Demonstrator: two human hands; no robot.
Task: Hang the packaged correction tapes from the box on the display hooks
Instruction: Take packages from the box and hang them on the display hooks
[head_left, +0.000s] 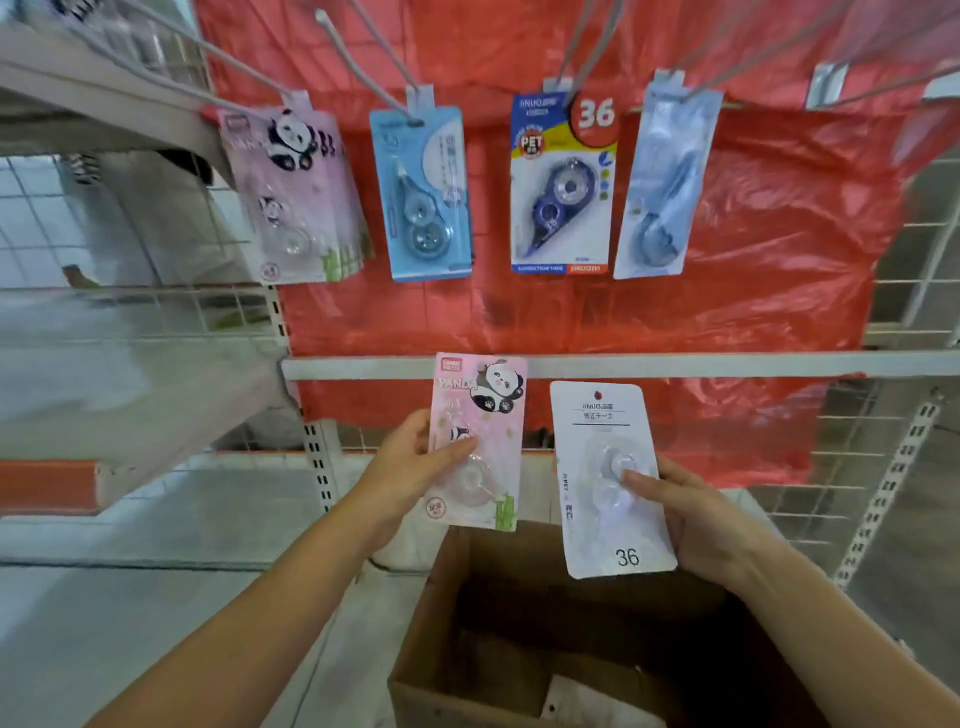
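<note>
two carded tapes held: pink panda pack (480, 441), white pack (610, 480).

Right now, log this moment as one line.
left hand: holds panda pack | right hand: holds white pack | box: open below

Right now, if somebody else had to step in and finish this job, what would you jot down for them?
Left hand: holds a pink panda pack, fingers pinching its edge.
Right hand: holds a white pack marked 36.
Both packs are raised above the open cardboard box, below the hooks.
Done: panda packs, a light blue pack, a dark blue pack and a pale pack hang on the hooks.
Left: hang these two; at least one more pack lies in the box.
</note>
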